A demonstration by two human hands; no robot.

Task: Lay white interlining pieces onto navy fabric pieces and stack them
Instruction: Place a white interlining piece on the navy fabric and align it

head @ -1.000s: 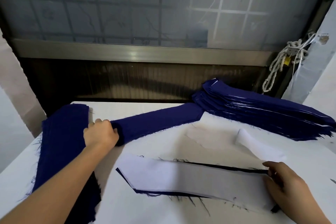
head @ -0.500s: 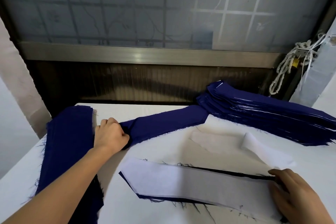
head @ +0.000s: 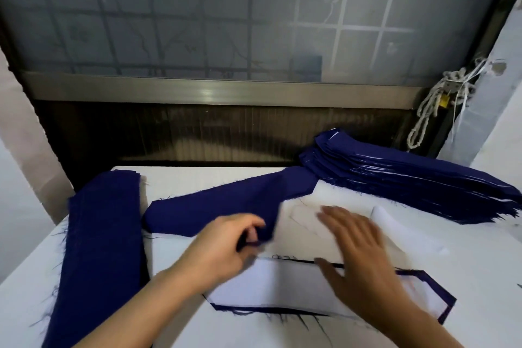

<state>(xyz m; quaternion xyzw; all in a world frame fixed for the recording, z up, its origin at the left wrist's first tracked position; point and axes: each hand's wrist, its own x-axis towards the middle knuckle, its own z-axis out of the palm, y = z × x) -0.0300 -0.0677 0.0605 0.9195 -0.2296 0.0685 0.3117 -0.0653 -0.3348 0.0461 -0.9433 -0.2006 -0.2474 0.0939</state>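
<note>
The left grip [head: 226,246] pinches the near edge of a navy piece [head: 220,203] on the table [head: 211,178]; its long axis runs up-right to the stack [head: 409,183]. The right grip [head: 358,251] (blurred) hovers flat and empty, nearer the interlining [head: 395,230].

No text, label, brand or number is showing legibly anywhere in this view. Nothing readable is appearing on the navy fabric pieces [head: 409,181], on the white interlining [head: 282,284], on the table [head: 197,178] or on the frosted window pane [head: 197,22]. A small yellow object [head: 444,99] is hanging among the rope [head: 423,118] at the right, too small for any marking to be made out.
</note>
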